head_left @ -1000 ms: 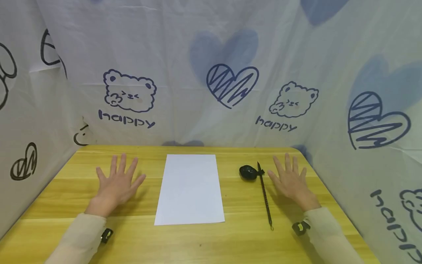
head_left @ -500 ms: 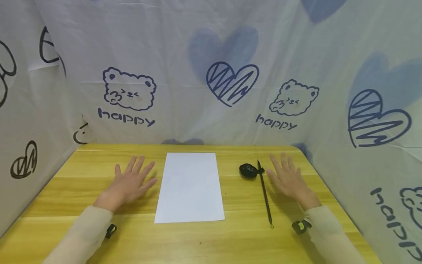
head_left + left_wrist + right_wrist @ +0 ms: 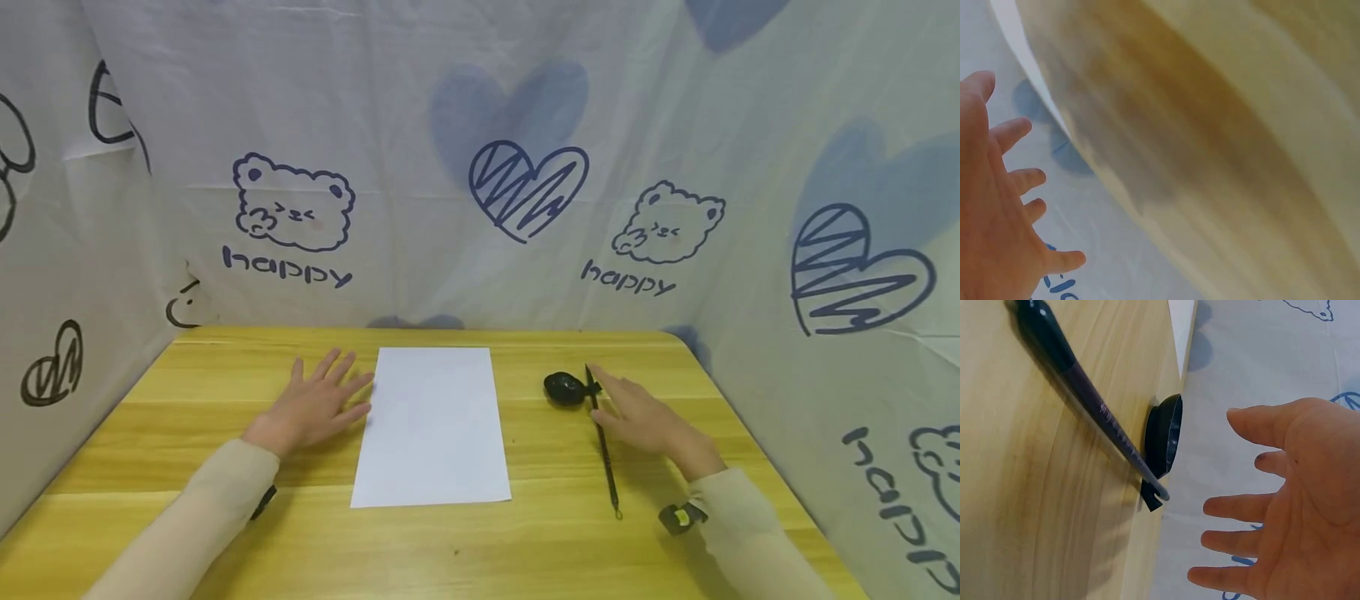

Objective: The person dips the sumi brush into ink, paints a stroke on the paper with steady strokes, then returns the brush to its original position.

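Note:
My left hand (image 3: 309,407) hovers by the left edge of a white sheet of paper (image 3: 433,433), its fingers spread and holding nothing; the left wrist view shows the same spread fingers. On the right, a slim dark writing brush (image 3: 605,454) with a hanging loop lies with its far end on the notched tab of a small black dish (image 3: 562,389). My right hand (image 3: 647,418) reaches over the brush from the right, fingers straight. In the right wrist view, the palm (image 3: 1316,506) is apart from the brush (image 3: 1107,422) and the dish (image 3: 1163,434).
Underneath is a yellow wood-grain table (image 3: 450,554). White cloth (image 3: 420,250) printed with bears and hearts hangs behind it and along both sides. The table's far edge runs just beyond the paper.
My left hand has moved right, up to the paper's edge. My right hand has moved left over the brush, with its fingers drawn closer together. Paper, brush and dish lie unmoved.

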A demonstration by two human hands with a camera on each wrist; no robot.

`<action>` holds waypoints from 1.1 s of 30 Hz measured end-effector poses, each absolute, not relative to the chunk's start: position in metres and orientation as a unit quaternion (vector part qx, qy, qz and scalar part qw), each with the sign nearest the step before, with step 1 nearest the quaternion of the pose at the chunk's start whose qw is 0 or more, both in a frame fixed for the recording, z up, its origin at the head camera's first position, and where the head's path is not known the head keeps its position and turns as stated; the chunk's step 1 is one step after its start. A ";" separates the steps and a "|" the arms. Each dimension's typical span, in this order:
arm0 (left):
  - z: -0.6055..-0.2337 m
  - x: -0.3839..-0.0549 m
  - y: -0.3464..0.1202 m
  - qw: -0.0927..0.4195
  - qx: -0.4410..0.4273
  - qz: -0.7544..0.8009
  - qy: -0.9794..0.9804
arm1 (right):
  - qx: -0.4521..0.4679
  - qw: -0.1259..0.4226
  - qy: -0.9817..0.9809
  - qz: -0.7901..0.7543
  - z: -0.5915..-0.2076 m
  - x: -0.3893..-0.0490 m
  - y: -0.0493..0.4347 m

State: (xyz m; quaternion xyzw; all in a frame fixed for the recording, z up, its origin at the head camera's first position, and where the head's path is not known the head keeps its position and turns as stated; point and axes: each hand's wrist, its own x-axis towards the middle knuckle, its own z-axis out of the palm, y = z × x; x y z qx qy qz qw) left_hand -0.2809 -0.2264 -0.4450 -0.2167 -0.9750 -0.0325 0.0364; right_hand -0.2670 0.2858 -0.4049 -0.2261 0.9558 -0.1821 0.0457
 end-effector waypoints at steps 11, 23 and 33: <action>-0.449 -0.284 -0.222 0.033 -0.222 -0.016 -0.974 | -0.243 -0.002 0.963 -0.114 -0.408 -0.269 0.282; -0.451 -0.285 -0.216 -0.009 -0.215 -0.015 -0.976 | -0.276 -0.028 0.959 -0.058 -0.420 -0.275 0.280; -0.450 -0.282 -0.214 -0.033 -0.210 -0.001 -0.977 | -0.281 -0.014 0.957 -0.066 -0.424 -0.277 0.282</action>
